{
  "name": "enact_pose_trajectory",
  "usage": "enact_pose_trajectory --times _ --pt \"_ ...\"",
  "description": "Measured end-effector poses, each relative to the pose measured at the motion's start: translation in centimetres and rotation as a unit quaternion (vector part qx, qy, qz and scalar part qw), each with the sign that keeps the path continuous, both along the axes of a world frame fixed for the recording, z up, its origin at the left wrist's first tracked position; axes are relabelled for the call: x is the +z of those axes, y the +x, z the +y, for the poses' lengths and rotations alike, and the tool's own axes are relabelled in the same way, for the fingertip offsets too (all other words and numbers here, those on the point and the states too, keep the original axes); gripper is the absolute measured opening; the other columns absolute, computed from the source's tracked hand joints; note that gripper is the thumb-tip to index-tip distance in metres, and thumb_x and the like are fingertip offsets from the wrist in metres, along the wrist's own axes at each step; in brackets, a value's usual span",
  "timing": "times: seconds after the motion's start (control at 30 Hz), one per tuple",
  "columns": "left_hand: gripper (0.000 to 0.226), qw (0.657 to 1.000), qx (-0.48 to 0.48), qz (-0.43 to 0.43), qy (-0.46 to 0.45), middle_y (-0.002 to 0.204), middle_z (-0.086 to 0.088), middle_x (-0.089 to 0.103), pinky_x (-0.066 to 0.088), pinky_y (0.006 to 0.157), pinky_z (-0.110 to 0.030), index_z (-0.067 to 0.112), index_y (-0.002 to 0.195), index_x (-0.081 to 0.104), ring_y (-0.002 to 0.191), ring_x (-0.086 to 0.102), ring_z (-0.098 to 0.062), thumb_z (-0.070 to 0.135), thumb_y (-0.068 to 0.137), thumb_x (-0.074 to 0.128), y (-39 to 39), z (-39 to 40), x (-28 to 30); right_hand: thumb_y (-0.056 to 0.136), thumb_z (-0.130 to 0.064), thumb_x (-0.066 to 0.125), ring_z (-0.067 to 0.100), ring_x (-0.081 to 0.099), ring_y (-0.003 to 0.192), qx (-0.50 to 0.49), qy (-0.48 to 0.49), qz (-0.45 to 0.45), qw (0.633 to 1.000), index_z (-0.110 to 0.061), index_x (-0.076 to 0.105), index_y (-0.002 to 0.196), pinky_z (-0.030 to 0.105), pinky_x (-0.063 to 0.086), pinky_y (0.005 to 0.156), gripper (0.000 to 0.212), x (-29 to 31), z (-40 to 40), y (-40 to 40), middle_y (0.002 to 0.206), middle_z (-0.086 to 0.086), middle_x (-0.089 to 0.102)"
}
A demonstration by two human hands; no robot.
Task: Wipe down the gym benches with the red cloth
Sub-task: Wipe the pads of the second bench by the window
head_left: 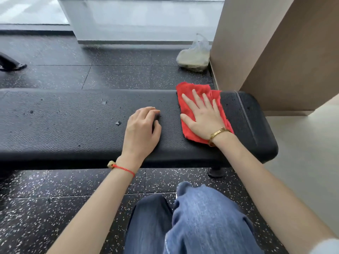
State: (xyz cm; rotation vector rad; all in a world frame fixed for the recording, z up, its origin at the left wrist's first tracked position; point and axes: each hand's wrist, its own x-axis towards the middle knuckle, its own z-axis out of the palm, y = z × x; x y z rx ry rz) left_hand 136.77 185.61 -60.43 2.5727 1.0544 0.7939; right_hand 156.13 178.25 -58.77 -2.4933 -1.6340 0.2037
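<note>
The floor (55, 198) is made of black rubber tiles with small white specks, and it fills most of the view. At the right a large beige pillar (275, 52) stands on it, and behind, a pale wall (143, 19) runs across the top. A long black bench (64, 125) with a grainy padded top lies across the middle from the left edge to near the pillar; its surface has some small chips and holes, and one dark foot (216, 172) shows under its right end. Below the bench are the person's legs in blue jeans (201, 222). A tied plastic bag (195, 55) with something greenish inside sits on the floor just beside the pillar, beyond the bench. The red cloth (190, 88) is spread on the right part of the bench top, its far corner reaching a little over the far edge. The right hand (203, 116) lies flat on the cloth with straight, spread fingers and presses it to the pad; it does not grasp it. A gold bracelet (219, 132) is on this wrist. The left hand (142, 129) rests on the bare pad just to the left of the cloth, apart from it, fingers loosely curled down and holding nothing. A thin red string (124, 168) with a bead is around the left wrist
</note>
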Motion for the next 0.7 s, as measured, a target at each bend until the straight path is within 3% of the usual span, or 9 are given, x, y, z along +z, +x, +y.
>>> enact_pose_trajectory --times 0.23,0.47,0.57,0.7 --pt "0.029 1.000 0.004 0.019 -0.009 0.126 -0.005 0.062 0.041 0.104 -0.039 0.009 0.118 0.065 0.121 0.054 -0.026 0.013 0.091 0.056 -0.1 0.0 -0.1 0.095 -0.044 0.041 0.021 0.008 0.149 0.051 0.040 -0.017 0.998 -0.041 0.019 0.150 0.041 0.001 0.122 0.060 -0.7 -4.6 -1.5 0.162 -0.003 0.008" --pt "0.030 0.999 0.007 0.032 -0.009 0.128 -0.006 0.061 0.039 0.108 -0.038 0.008 0.120 0.063 0.124 0.051 -0.026 0.014 0.093 0.053 0.0 -0.3 -0.1 0.098 -0.039 0.032 0.022 0.002 0.150 -0.042 -0.002 0.002 0.999 -0.039 0.014 0.152 0.042 -0.005 0.122 0.056 0.0 0.1 1.6 0.163 0.001 0.001" --pt "0.030 1.000 0.004 0.027 -0.010 0.127 -0.007 0.061 0.039 0.108 -0.039 0.007 0.120 0.063 0.123 0.052 -0.027 0.013 0.091 0.054 0.1 -0.2 -0.1 0.098 -0.037 0.033 0.023 0.001 0.150 0.028 0.011 0.003 1.000 -0.038 0.014 0.152 0.041 -0.005 0.122 0.057 -0.3 0.4 -0.8 0.163 0.001 0.002" --pt "0.031 1.000 0.000 0.022 -0.008 0.127 -0.005 0.061 0.040 0.107 -0.040 0.009 0.121 0.063 0.123 0.052 -0.026 0.013 0.092 0.055 -0.1 0.0 -0.4 0.094 -0.039 0.032 0.019 0.008 0.150 0.081 0.056 0.008 0.995 -0.040 0.021 0.150 0.040 -0.001 0.122 0.057 -1.2 -5.3 -1.5 0.162 -0.002 0.013"
